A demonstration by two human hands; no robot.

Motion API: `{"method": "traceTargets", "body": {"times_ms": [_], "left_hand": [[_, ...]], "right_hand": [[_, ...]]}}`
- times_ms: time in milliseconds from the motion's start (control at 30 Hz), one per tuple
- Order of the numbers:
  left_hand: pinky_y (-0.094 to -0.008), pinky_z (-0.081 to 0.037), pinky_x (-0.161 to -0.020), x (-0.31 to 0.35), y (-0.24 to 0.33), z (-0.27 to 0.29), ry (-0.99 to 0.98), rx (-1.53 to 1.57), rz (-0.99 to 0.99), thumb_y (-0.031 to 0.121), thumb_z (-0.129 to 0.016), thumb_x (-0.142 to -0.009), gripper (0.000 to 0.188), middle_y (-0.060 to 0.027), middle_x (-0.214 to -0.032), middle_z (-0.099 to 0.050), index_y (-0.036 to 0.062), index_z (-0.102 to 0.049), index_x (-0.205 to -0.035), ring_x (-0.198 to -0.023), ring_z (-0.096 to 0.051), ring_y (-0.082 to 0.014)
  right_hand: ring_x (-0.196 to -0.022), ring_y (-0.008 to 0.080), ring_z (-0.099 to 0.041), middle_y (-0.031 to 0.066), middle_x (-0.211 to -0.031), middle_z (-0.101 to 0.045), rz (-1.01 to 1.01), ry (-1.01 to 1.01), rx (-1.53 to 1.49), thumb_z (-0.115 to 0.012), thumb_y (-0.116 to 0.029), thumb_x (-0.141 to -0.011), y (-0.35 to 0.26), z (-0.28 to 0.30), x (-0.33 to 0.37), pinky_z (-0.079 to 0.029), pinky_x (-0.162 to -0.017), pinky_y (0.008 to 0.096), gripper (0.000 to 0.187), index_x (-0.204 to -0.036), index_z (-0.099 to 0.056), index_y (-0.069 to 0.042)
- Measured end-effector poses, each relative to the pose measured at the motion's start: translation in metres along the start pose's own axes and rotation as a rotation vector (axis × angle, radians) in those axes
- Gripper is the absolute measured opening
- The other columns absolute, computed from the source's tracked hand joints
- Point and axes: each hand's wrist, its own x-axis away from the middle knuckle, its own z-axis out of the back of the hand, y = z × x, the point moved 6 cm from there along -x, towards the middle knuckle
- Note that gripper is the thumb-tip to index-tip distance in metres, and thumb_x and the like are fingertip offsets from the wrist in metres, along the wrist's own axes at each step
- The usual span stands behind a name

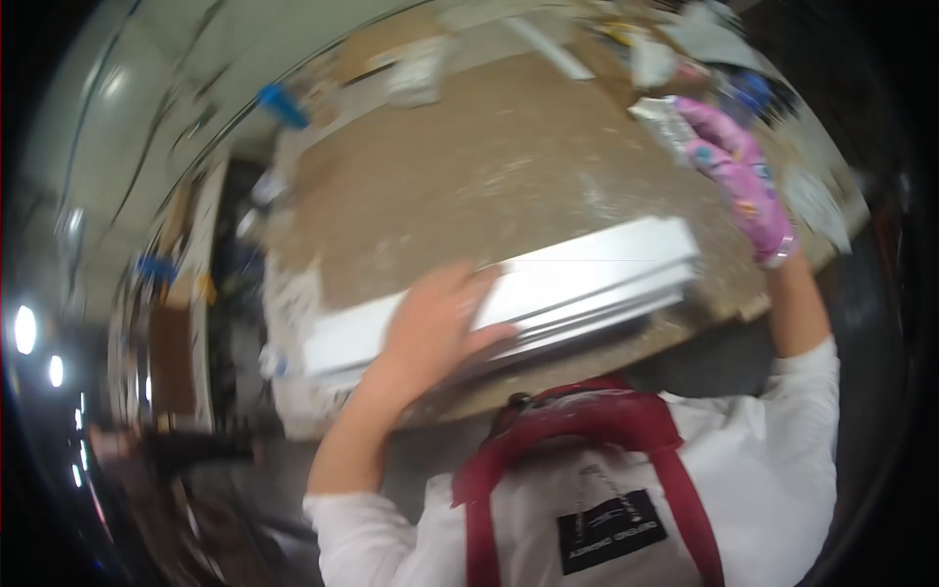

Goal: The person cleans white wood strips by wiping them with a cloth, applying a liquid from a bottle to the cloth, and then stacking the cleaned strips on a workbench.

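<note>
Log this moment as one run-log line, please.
left hand: flat on white moulding strip | right hand, pink glove: at a blurred whitish object | worktable: dusty brown top

A person seen from above, wearing a white long-sleeved top with both sleeves pushed up toward the elbows. Over the top sits a pale apron with 2 dark red straps that run up the chest and meet at a dark red neck band; a small black buckle sits on that band. A black rectangular label with pale lettering is sewn on the apron front. The left hand [430, 328] is bare. The right hand [738, 171] wears a pink patterned glove with a pale cuff.
</note>
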Motion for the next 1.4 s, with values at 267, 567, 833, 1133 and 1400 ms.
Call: {"method": "traceTargets", "body": {"times_ms": [267,567,833,1133,1400], "left_hand": [[-0.0407,-0.039,-0.094,0.077,-0.026,0.033,0.225,-0.150,0.120,0.046,-0.066,-0.077,0.070,-0.0158,-0.118,-0.055,0.0029,-0.049,-0.129,-0.112,-0.051,-0.0306],[-0.0430,-0.037,-0.096,0.099,-0.036,0.011,0.368,-0.254,0.150,0.045,-0.065,-0.077,0.057,-0.0144,-0.111,-0.055,0.0026,-0.060,-0.113,-0.109,-0.050,-0.0290],[-0.0365,-0.041,-0.085,0.091,-0.041,0.006,0.227,-0.333,0.177,0.036,-0.066,-0.076,0.060,-0.0108,-0.103,-0.057,-0.0005,-0.053,-0.122,-0.099,-0.053,-0.0235],[-0.0402,-0.047,-0.079,0.063,-0.051,0.034,0.103,-0.036,-0.072,0.035,-0.066,-0.081,0.049,-0.0153,-0.101,-0.061,-0.0002,-0.056,-0.114,-0.094,-0.059,-0.0304],[-0.0363,-0.047,-0.086,0.033,-0.093,0.041,-0.079,0.208,0.192,0.030,-0.069,-0.080,0.048,-0.0170,-0.109,-0.061,-0.0010,-0.059,-0.116,-0.100,-0.059,-0.0303]], "right_hand": [[-0.090,0.0165,-0.059,0.0115,-0.107,-0.061,0.409,-0.983,0.292,-0.060,-0.032,-0.089,-0.107,-0.279,-0.069,-0.050,-0.078,0.0288,0.046,-0.122,-0.055,-0.001],[-0.099,0.0270,-0.059,0.0128,-0.108,-0.062,0.538,-1.394,0.548,-0.062,-0.049,-0.086,-0.008,-0.601,-0.047,-0.049,-0.088,0.0398,0.052,-0.117,-0.059,-0.007],[-0.127,0.0313,-0.045,0.0172,-0.142,-0.042,0.514,-1.370,0.413,-0.046,-0.059,-0.091,-0.074,-0.515,-0.069,-0.038,-0.106,0.0414,0.072,-0.141,-0.037,-0.008],[-0.116,0.0301,-0.054,0.0190,-0.126,-0.055,0.206,-0.926,0.476,-0.056,-0.056,-0.085,-0.081,-0.205,-0.030,-0.044,-0.098,0.0389,0.076,-0.133,-0.046,0.001],[-0.100,0.0296,-0.058,0.0163,-0.113,-0.058,0.149,-0.818,0.541,-0.052,-0.049,-0.089,-0.032,-0.138,0.007,-0.047,-0.087,0.0375,0.063,-0.129,-0.050,0.000]]}}
